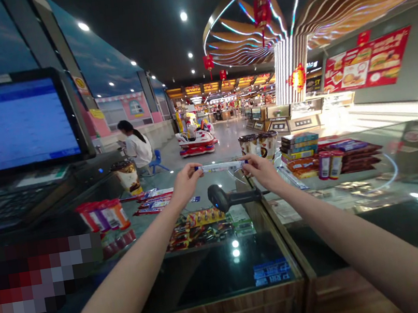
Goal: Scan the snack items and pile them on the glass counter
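Between my two hands stretches a long, slim packet [221, 166], pale in the middle with dark blue ends. My left hand [188, 181] pinches its left end, and my right hand [259, 171] grips the right end. The packet is level, above the glass counter [216, 260]; its print is too small to read. Just below it, a black barcode scanner [234, 196] lies on the glass with its head to the left. Several flat red, white and blue packets [155, 201] lie left of my left hand. Two patterned cups [259, 145] stand behind my right hand.
A monitor [16, 125] and keyboard [12, 204] stand at left, near another cup [127, 176] and colourful small packs [103, 215]. Stacked boxes [298, 145] and brown packets [360, 155] sit at right. A seated person [139, 148] and a kiddie ride [195, 140] are beyond the counter.
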A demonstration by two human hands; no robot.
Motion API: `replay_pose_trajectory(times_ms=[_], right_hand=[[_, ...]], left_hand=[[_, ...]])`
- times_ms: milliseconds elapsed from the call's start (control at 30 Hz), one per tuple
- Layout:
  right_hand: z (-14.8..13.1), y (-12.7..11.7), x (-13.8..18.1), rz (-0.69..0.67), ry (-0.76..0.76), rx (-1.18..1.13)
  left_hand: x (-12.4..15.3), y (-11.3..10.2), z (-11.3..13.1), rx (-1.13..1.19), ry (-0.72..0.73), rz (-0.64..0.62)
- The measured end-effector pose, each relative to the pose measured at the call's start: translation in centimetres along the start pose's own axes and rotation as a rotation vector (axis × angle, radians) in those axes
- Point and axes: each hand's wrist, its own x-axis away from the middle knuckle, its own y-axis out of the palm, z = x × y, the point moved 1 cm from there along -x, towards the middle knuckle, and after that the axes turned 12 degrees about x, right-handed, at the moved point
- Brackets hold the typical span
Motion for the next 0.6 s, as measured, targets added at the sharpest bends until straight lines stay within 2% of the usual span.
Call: replay_pose_trajectory(times_ms=[167, 333, 467, 600], right_hand=[[0.3, -2.4, 0.8, 0.004, -0.006, 0.116], [1.6, -4.3, 1.9, 0.020, 0.006, 0.137], [2.5, -6.4, 2.9, 0.027, 0.030, 0.134], [3.5, -8.4, 4.0, 0.063, 0.107, 0.091]], left_hand=[[-1.5, 2.2, 1.0, -0.046, 0.010, 0.027], [-3.2, 6.4, 1.6, -0.030, -0.012, 0.074], [-3.5, 10.6, 1.9, 0.188, -0.123, 0.211], [-2.9, 15.3, 2.4, 0.581, -0.305, 0.263]])
